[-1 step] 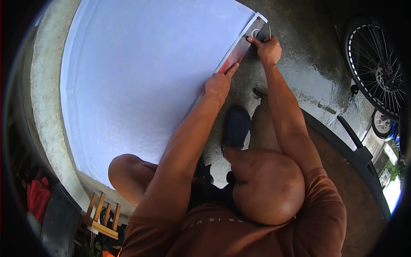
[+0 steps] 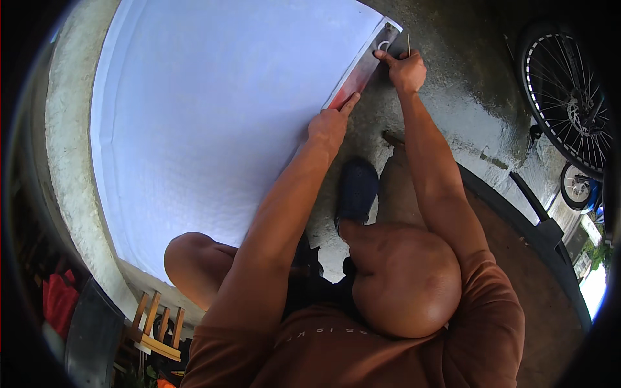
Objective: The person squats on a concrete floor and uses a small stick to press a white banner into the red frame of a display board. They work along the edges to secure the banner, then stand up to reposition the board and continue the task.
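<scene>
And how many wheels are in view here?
2: a large spoked bicycle wheel at the upper right, and a smaller-looking, partly covered wheel just below it. Others may be hidden.

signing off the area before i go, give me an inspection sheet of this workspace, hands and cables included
surface: concrete floor, dark and wet-looking in patches
job's things: large white sheet spread out; grey-and-red strip along its right edge
clutter: red item and slatted wooden piece at lower left
hands: left hand rests at the strip, one finger extended; right hand has its thumb on the strip, thin pale stick at its curled fingers, grip unclear
cables: nothing seen
surroundings: bicycle wheel at right; pale ledge at left
</scene>
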Available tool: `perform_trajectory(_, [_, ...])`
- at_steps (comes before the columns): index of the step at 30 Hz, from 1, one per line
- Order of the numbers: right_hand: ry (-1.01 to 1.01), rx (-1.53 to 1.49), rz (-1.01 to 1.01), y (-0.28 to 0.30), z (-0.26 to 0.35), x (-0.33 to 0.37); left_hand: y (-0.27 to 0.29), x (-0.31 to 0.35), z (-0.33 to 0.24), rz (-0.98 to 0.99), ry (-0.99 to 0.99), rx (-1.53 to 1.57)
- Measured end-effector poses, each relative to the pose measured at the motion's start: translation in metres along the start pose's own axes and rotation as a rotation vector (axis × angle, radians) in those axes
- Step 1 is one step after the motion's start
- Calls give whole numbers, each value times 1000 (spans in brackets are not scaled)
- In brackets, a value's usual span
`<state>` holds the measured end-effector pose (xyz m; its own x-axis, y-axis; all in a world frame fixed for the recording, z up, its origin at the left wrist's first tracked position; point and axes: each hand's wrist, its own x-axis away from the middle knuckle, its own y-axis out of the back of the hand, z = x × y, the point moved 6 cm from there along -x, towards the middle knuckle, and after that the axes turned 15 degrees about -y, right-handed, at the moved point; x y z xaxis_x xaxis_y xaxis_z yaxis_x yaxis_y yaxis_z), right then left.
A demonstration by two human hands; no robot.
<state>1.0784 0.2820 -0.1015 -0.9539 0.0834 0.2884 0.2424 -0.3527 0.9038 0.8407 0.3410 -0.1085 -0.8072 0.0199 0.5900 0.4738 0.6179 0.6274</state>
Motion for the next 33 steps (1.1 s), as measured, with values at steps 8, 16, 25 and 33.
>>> perform_trajectory(8, [-92,4,-14,5,17,-48,2,5,-2,6,-21,23])
perform_trajectory(16, [-73,137,-75,13,30,-76,-1,9,-4,-15,-45,36])
perform_trajectory(25, [35,1,22,-3,15,-10,-3,7,-2,-15,3,37])
perform_trajectory(33, [68,56,-40,10,18,-12,6,3,-2,16,-3,63])
